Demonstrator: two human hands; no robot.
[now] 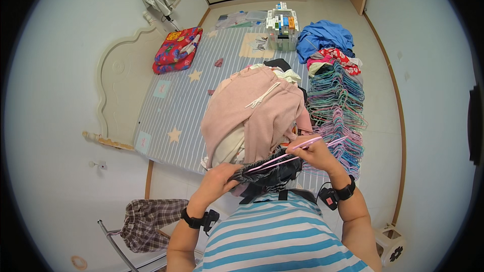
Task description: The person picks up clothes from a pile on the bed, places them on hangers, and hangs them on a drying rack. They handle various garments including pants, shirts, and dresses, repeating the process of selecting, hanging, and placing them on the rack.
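My left hand (220, 178) has its fingers closed on the gathered waistband of a dark grey garment (286, 173), held just in front of my body. In my right hand (313, 154) is a pink clothes hanger (275, 162), whose lower part lies along the garment's waistband opening. The garment's lower part is bunched up and partly hidden. Right beyond my hands rises a heap of clothes, topped by pink drawstring trousers (237, 103) with a white cord.
The heap lies on a striped mattress (186, 106). Along its right side run many hangers (335, 95), with blue clothing (325, 38) behind. A clear box (282, 35) and red folded bedding (176, 53) stand farther off. Lower left, checked trousers (146, 224) hang on a metal rack (117, 247).
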